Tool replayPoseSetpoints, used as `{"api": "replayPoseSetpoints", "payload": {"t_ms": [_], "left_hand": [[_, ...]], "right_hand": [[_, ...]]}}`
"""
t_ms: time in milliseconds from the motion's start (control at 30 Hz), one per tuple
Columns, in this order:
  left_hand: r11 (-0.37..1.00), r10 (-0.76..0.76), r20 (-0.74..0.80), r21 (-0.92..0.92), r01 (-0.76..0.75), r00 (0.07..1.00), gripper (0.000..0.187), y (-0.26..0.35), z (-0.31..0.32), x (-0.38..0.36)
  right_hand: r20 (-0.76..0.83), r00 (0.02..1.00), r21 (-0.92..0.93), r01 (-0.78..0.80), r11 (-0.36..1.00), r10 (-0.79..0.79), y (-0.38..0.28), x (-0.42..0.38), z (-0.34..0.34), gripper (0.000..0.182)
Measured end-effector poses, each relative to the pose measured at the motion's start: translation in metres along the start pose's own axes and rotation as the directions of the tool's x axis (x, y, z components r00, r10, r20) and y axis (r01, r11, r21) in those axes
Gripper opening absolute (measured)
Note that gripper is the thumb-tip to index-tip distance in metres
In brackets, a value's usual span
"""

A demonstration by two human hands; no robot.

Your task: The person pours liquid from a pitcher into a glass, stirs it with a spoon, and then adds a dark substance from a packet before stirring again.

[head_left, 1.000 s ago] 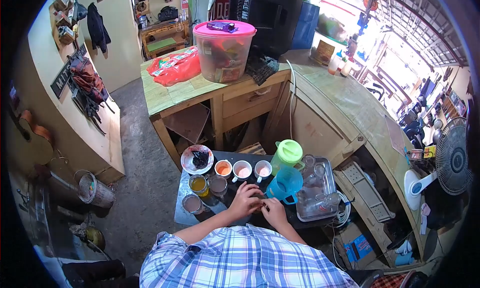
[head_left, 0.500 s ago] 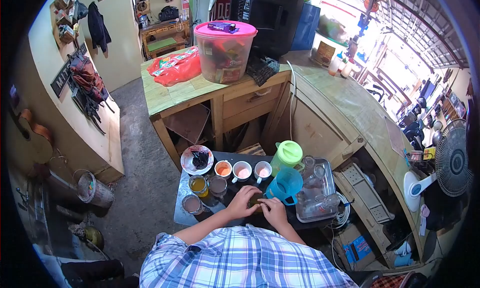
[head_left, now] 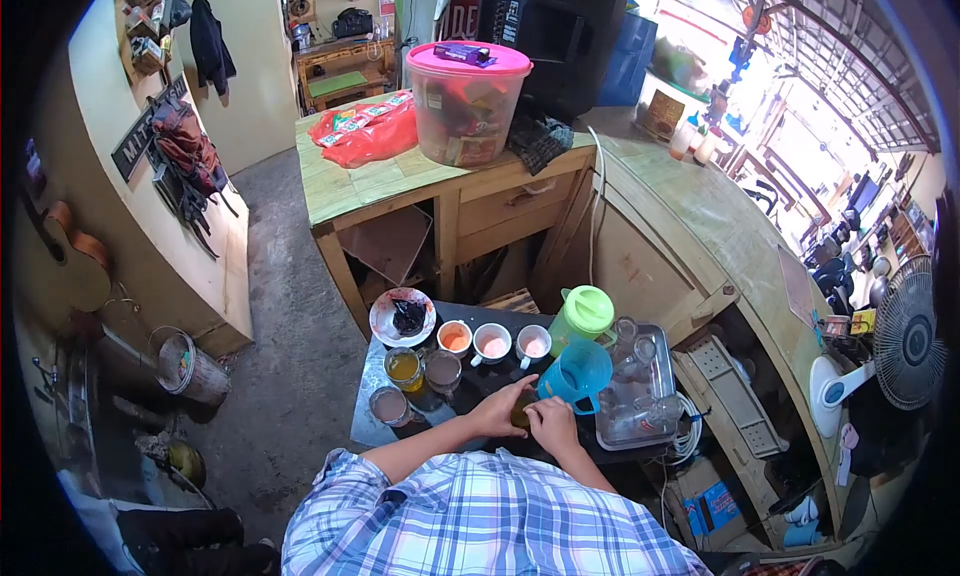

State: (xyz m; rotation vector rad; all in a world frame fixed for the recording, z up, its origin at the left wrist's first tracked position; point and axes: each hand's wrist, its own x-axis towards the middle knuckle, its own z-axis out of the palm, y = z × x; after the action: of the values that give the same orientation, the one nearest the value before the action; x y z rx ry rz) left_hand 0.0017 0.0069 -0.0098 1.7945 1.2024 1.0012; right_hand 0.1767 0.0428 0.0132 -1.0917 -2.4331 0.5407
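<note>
Amber-toned vessel lies between both hands, lower centre of frame

The small, amber-toned, apparently glass vessel [head_left: 520,408] is located just below the centre of the frame, over the near edge of the dark, low desk [head_left: 363,426]. It is largely covered by fingers; whether it rests on the surface could not be determined.

Left hand [head_left: 495,413]: curved about the vessel's left side and apparently clamped on it. From this hand the vessel lies to the frame's right. Right hand [head_left: 553,426]: fingers bent and touching the vessel's upper right part; grip or mere contact, cannot tell. From this hand the vessel lies to the frame's left. Neither hand is clearly nearer; the fingertips of both meet close together over it.

Long axis: not established, the sides being hidden.

Adjacent items: the translucent blue plastic pitcher [head_left: 577,373] stands just beside the right hand, towards the upper right. The white cup with pale pink contents [head_left: 533,345] stands above the hands, apart from them.
</note>
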Motion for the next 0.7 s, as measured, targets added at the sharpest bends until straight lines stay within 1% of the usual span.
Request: {"api": "replayPoseSetpoints", "payload": {"t_ms": [33, 100, 133, 200, 333, 400, 433, 467, 500, 533, 567, 600, 633, 700], "left_hand": [[0.999, -0.001, -0.006, -0.038, 0.001, 1.000, 0.119, 0.000, 0.000, 0.001], [1.000, -0.009, -0.025, -0.027, 0.008, 1.000, 0.120, -0.002, 0.000, 0.000], [1.000, -0.016, -0.041, -0.016, 0.016, 0.999, 0.122, -0.004, 0.001, -0.001], [1.000, -0.016, -0.063, -0.023, 0.015, 0.998, 0.123, -0.009, 0.000, -0.003], [0.999, -0.031, -0.114, -0.021, 0.028, 0.993, 0.125, -0.015, -0.001, -0.011], [1.000, -0.026, -0.114, 0.013, 0.027, 0.993, 0.126, -0.018, -0.003, -0.015], [0.999, -0.020, -0.116, 0.046, 0.026, 0.993, 0.127, -0.020, -0.004, -0.017], [0.999, -0.021, -0.117, 0.046, 0.027, 0.993, 0.127, -0.021, -0.005, -0.019], [0.993, -0.115, -0.091, 0.030, 0.119, 0.989, 0.127, -0.022, -0.006, -0.020], [0.978, -0.208, -0.064, 0.017, 0.209, 0.976, 0.127, -0.023, -0.007, -0.021], [0.978, -0.207, -0.062, 0.018, 0.209, 0.976, 0.127, -0.023, -0.008, -0.023], [0.965, -0.257, -0.040, 0.038, 0.258, 0.966, 0.126, -0.024, -0.009, -0.024], [0.950, -0.306, -0.020, 0.058, 0.307, 0.952, 0.124, -0.024, -0.009, -0.024], [0.952, -0.297, -0.012, 0.080, 0.297, 0.955, 0.121, -0.028, -0.007, -0.024]], "right_hand": [[0.000, 1.000, 0.000, 0.003, 1.000, -0.003, 0.001, 0.000, 0.002, 0.012], [-0.079, 0.997, 0.142, 0.010, 0.990, 0.001, -0.002, 0.002, 0.003, 0.012], [-0.079, 0.997, 0.141, 0.013, 0.990, -0.002, -0.004, 0.003, 0.001, 0.012], [-0.062, 0.998, -0.017, 0.001, 1.000, -0.002, -0.009, 0.002, -0.004, 0.014], [-0.012, 1.000, 0.047, 0.009, 0.999, -0.009, -0.003, 0.003, 0.002, 0.014], [-0.110, 0.994, 0.083, 0.032, 0.996, -0.023, -0.005, 0.006, 0.000, 0.014], [-0.109, 0.994, 0.083, 0.032, 0.996, -0.023, -0.006, 0.006, -0.001, 0.014], [-0.066, 0.998, 0.021, 0.013, 1.000, -0.012, -0.006, 0.006, -0.003, 0.013], [-0.024, 1.000, -0.042, -0.003, 0.999, 0.002, -0.006, 0.007, -0.004, 0.012], [-0.026, 1.000, -0.041, -0.003, 0.999, 0.002, -0.005, 0.007, -0.002, 0.012], [-0.070, 0.998, 0.062, 0.016, 0.998, -0.011, -0.002, 0.009, 0.002, 0.011], [-0.114, 0.993, 0.164, 0.039, 0.986, -0.020, -0.004, 0.010, 0.002, 0.011], [-0.115, 0.993, 0.163, 0.038, 0.986, -0.019, -0.006, 0.010, 0.000, 0.011], [-0.081, 0.997, -0.038, -0.001, 0.999, -0.002, -0.009, 0.009, -0.004, 0.010]]}}
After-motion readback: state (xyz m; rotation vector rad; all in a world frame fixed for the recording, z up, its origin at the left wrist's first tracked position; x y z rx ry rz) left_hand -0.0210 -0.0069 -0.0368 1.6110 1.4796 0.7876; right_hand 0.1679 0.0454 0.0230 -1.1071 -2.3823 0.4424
